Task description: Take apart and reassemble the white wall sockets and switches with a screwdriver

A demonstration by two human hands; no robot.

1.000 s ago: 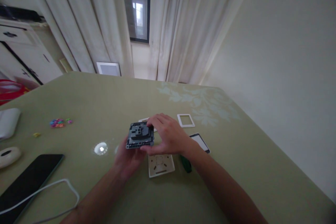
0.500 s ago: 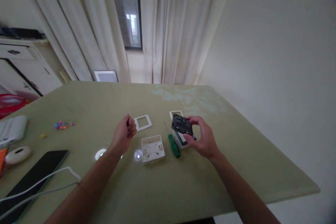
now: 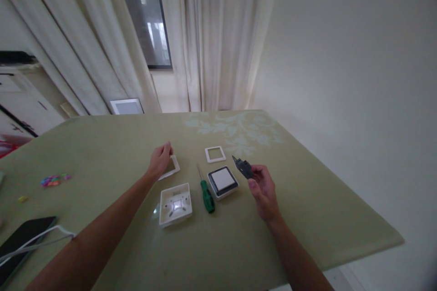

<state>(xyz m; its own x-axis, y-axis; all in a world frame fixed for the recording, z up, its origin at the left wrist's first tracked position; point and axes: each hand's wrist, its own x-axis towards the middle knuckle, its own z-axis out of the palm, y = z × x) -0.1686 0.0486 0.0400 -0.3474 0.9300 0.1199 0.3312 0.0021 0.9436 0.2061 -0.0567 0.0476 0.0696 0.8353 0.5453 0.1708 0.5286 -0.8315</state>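
My left hand (image 3: pixel 160 161) is closed above a white square frame (image 3: pixel 176 163), hiding its left part. Whether its curled fingers hold anything is hidden. In my right hand (image 3: pixel 266 193) a black plastic switch module (image 3: pixel 243 168) is gripped between thumb and fingers, raised over the table and seen nearly edge-on. Left of it lies a white wall switch (image 3: pixel 223 179) with a dark border, set in a white box. A green-handled screwdriver (image 3: pixel 207 196) rests beside that, its tip pointing away. Nearer me sits an open white mounting box (image 3: pixel 161 211).
A second white frame (image 3: pixel 217 160) lies behind the wall switch. To the left are small colourful pieces (image 3: pixel 53 180), a yellow bit (image 3: pixel 23 199) and a dark tablet (image 3: pixel 25 241) with a white cable (image 3: pixel 41 238) across it. A wall (image 3: pixel 341 100) borders the table's right side.
My right hand has moved the black module right, away from the wall switch, and turned it edge-on. My left hand has come over the near white frame. The view has swung slightly right.
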